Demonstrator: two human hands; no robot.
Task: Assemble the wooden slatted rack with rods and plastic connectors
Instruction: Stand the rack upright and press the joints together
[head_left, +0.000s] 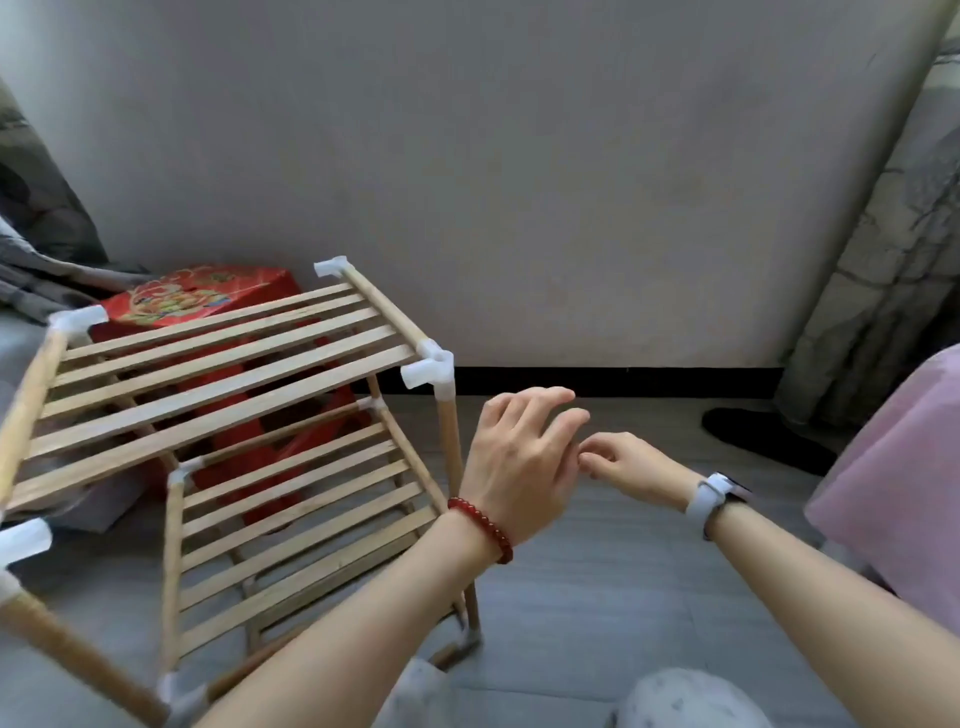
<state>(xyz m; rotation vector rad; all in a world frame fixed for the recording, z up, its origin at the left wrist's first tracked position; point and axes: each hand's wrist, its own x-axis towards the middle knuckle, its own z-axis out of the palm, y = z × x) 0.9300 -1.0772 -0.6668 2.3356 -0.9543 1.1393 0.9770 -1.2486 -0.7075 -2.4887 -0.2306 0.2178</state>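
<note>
The wooden slatted rack (218, 364) stands on the floor at the left, with an upper and a lower slatted shelf, round rods as legs and white plastic connectors (428, 371) at its corners. My left hand (522, 457), with a red bead bracelet on the wrist, hovers to the right of the rack's front right leg (451, 447), fingers relaxed and holding nothing. My right hand (623, 460), with a grey watch on the wrist, has its fingers loosely curled and touches the left hand's fingertips. Neither hand touches the rack.
A red patterned box (208, 296) lies behind and under the rack. A grey wall with a dark skirting runs across the back. Pink fabric (904, 488) and a dark object (763, 436) are at the right, grey cloth at the far left. My knees show at the bottom.
</note>
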